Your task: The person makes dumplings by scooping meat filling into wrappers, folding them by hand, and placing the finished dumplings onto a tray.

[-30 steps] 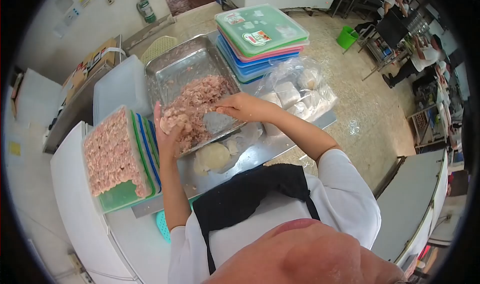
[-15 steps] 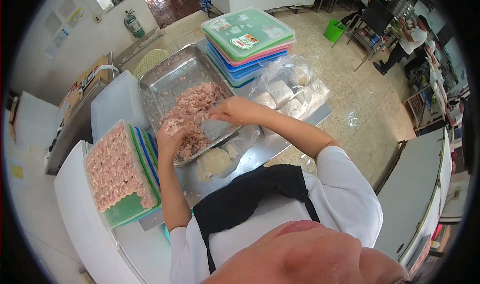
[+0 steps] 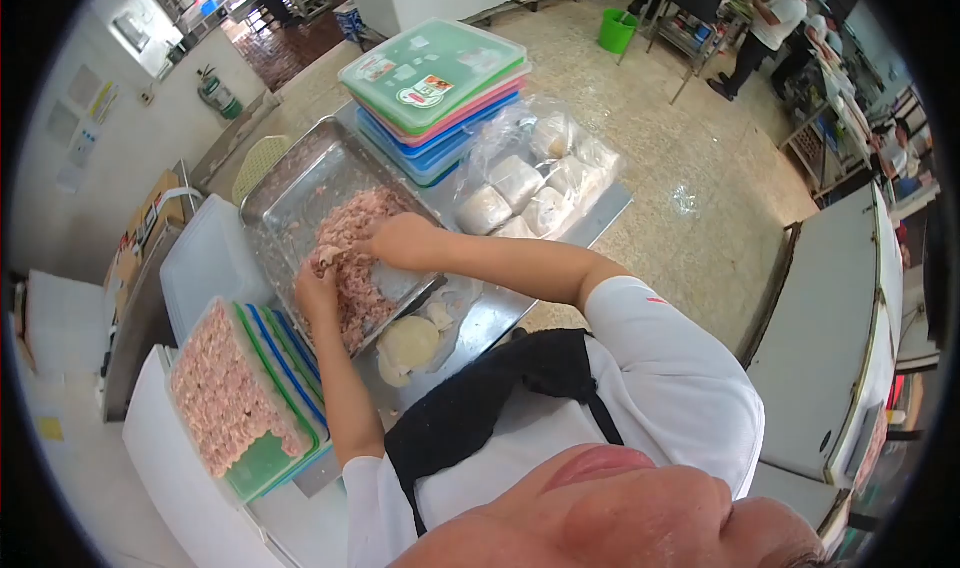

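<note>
Right hand (image 3: 405,241) now nearer the left hand (image 3: 316,288)

Both sit at the chopped meat (image 3: 348,223) inside the metal tray (image 3: 310,180). Fingertips are hidden among meat and behind knuckles, so whether either grip is open or closed cannot be told. The right forearm (image 3: 510,264) covers part of the tray's rim.

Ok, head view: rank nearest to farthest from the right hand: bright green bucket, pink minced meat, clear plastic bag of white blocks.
1. Pink minced meat, at the right hand.
2. Clear plastic bag, to its right.
3. Bright green bucket, on the floor beyond.
</note>
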The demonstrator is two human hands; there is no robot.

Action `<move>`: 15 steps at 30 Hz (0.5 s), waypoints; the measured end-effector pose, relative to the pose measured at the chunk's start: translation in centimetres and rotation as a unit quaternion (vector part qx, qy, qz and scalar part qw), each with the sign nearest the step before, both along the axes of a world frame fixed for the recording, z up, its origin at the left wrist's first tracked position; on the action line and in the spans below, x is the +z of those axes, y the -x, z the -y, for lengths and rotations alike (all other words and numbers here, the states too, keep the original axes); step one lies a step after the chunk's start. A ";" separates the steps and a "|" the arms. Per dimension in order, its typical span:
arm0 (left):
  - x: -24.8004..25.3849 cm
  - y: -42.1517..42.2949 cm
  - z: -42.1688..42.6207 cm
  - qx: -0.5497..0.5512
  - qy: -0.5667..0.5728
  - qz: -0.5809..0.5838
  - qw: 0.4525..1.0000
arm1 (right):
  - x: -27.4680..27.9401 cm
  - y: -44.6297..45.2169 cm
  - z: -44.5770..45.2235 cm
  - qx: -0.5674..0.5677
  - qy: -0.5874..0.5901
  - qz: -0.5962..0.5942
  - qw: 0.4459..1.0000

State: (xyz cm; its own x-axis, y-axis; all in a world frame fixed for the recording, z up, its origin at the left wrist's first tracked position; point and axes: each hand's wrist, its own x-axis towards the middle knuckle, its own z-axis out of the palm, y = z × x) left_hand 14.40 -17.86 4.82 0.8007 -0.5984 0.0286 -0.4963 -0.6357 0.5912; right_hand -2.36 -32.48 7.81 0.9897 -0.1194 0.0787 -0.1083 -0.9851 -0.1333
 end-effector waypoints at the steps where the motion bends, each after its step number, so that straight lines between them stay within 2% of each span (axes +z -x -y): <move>1: -0.5 -0.4 0.2 -0.010 -0.030 0.042 0.999 | -0.8 -0.6 0.1 0.001 -0.008 0.014 1.000; 6: -0.9 -0.7 0.1 -0.009 -0.136 0.216 0.967 | -2.7 -1.7 0.5 0.012 -0.014 0.057 0.998; 9: -1.6 -0.4 -0.1 0.000 -0.139 0.188 0.972 | -5.2 -1.9 0.8 0.007 -0.038 0.168 0.985; 12: -1.8 -0.1 -1.1 -0.029 -0.123 0.201 0.971 | -7.2 -2.5 1.2 -0.034 -0.031 0.069 0.997; 15: -0.7 1.6 -3.0 -0.055 -0.063 0.159 0.984 | -6.8 -1.2 1.6 0.002 -0.055 0.032 0.998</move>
State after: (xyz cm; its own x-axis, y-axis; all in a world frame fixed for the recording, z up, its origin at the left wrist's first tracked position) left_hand 12.84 -14.85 4.15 0.6931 -0.6960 0.1878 -0.7137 -0.6259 0.3143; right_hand -1.19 -34.09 1.05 0.9836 -0.1270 0.1281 -0.0925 -0.9648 -0.2462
